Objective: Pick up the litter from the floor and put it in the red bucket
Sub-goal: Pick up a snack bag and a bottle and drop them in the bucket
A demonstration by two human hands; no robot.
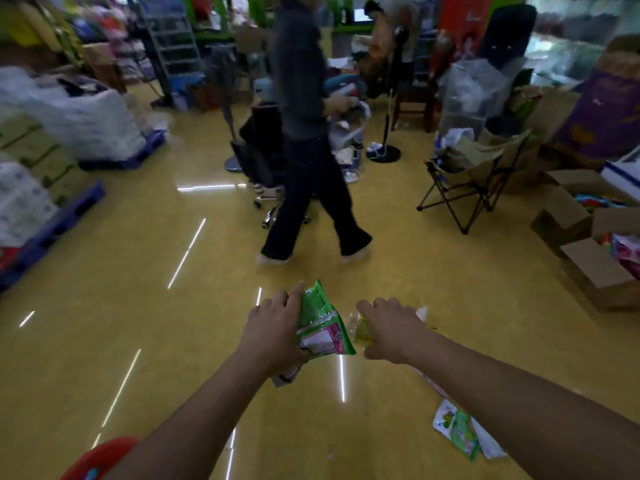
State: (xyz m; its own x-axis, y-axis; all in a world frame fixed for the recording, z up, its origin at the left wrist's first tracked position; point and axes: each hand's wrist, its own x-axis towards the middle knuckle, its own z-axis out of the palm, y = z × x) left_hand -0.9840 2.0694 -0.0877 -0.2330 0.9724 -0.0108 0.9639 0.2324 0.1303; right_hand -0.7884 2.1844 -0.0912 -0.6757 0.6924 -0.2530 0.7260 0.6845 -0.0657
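1. Red bucket [100, 459]: smooth plastic rim, bottom-left corner of the view.
2. Left hand [273, 330], up and right of the bucket: fingers curled round green packet [322, 327], a glossy crinkled film with a pink panel.
3. Right hand [391, 327], further right of the bucket: fingers over yellow wrapper [363, 329]; cannot tell if gripped. Suggest pinching the thin film's edge, then lifting.
4. Flat green-white sachets [457, 434]: on the floor, farthest right of the bucket.

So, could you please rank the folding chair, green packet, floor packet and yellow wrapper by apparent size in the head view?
1. folding chair
2. green packet in the left hand
3. floor packet, only slightly smaller
4. yellow wrapper, partly hidden by the right hand
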